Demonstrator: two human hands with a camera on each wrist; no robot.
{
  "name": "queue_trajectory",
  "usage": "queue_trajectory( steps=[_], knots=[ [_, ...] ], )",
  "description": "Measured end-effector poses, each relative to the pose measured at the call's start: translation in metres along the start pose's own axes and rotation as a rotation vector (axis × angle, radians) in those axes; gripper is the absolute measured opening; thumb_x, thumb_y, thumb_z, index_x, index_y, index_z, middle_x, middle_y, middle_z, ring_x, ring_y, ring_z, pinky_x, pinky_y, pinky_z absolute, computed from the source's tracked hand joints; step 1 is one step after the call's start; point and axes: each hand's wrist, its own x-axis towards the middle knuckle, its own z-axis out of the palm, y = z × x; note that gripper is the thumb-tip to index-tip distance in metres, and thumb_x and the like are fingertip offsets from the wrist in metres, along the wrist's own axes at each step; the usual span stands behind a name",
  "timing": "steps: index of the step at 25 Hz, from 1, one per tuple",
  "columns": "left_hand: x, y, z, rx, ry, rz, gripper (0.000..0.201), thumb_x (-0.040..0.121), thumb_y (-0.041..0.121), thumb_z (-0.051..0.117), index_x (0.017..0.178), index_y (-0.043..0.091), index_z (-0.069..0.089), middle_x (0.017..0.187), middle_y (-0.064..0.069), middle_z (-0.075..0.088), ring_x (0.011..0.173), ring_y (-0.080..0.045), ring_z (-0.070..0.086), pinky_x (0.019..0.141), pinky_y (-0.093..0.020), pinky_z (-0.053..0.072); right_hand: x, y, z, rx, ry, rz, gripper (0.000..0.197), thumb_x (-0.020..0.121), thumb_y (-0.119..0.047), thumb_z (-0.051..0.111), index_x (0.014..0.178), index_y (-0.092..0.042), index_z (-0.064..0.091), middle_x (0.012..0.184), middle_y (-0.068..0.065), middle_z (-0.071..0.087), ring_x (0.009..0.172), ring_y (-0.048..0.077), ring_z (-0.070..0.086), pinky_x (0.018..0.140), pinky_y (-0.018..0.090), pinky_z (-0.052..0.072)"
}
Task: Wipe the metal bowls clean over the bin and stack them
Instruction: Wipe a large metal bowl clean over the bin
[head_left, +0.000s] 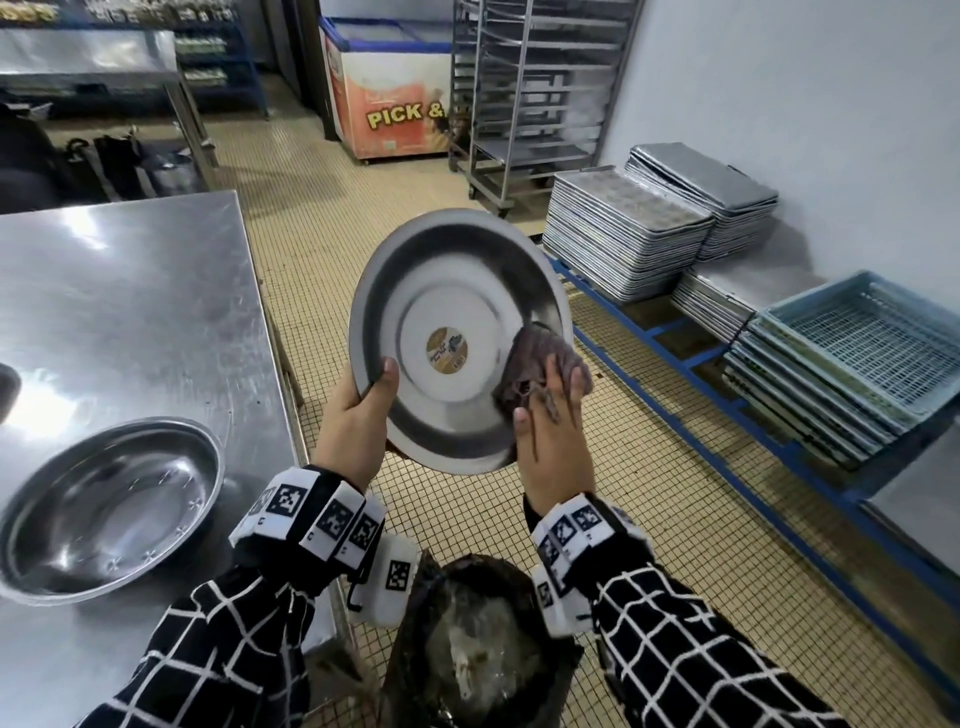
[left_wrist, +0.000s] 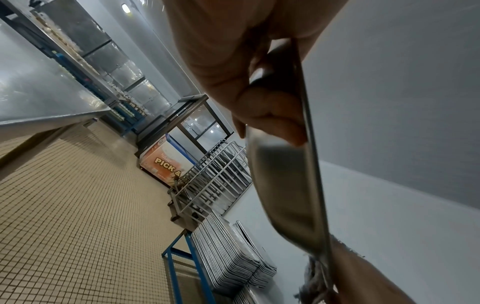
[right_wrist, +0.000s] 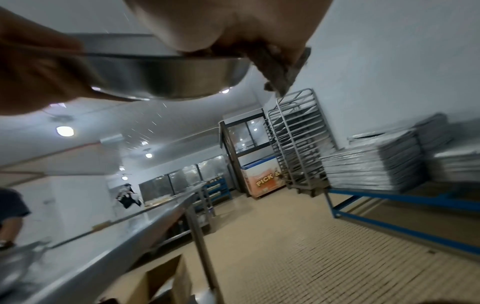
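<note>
Tilted bowl (head_left: 457, 338), rim above bin (head_left: 483, 649)

Steel bench (head_left: 130, 291) on the left. Tan small-tile floor (head_left: 363, 208). Far end: chest freezer (head_left: 387, 98) with orange front reading "PICK &", wheeled metal tray rack (head_left: 530, 88) just right of it. Along the right wall, a low blue frame (head_left: 649, 364) carries stacked baking trays (head_left: 623, 244) in several piles, plus stacked pale-blue perforated crates (head_left: 852, 358). Cardboard box (right_wrist: 155, 283) under the bench edge. Another person's sleeve (right_wrist: 10, 203) at far left, blurred.
</note>
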Motion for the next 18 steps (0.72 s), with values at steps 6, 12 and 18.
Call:
queue_trajectory(
  steps=[6, 12, 18],
  knots=[
    [0.007, -0.008, -0.01, -0.056, -0.044, -0.12, 0.017, 0.093, 0.026, 0.054, 0.098, 0.016, 0.066, 0.086, 0.001, 0.072, 0.084, -0.018, 0.067, 0.079, -0.032, 0.049, 0.033, 0.014, -0.04, 0.206, 0.087, 0.142, 0.041, 0.099, -0.036, 0.035, 0.126, -0.006, 0.045, 0.109, 0.005, 0.057, 0.073, 0.012, 0.059, 0.054, 0.014, 0.039],
    [0.024, -0.011, -0.026, -0.148, -0.089, -0.295, 0.032, 0.088, 0.03, 0.062, 0.112, 0.009, 0.06, 0.089, -0.013, 0.072, 0.073, -0.029, 0.069, 0.057, -0.031, 0.055, 0.055, 0.007, -0.068, 0.393, -0.045, 0.331, 0.022, 0.094, -0.027, 0.054, 0.111, -0.013, 0.05, 0.087, -0.007, 0.056, 0.078, 0.009, 0.056, 0.062, 0.019, 0.037],
    [0.007, -0.013, -0.007, -0.111, -0.119, 0.005, 0.052, 0.085, 0.015, 0.064, 0.129, 0.029, 0.039, 0.107, 0.002, 0.064, 0.09, -0.014, 0.069, 0.07, -0.026, 0.057, 0.031, -0.037, -0.048, 0.777, 0.168, 0.559, 0.057, 0.096, -0.015, 0.05, 0.146, -0.014, 0.023, 0.121, -0.002, 0.054, 0.092, 0.002, 0.057, 0.075, 0.007, 0.043]
  ],
)
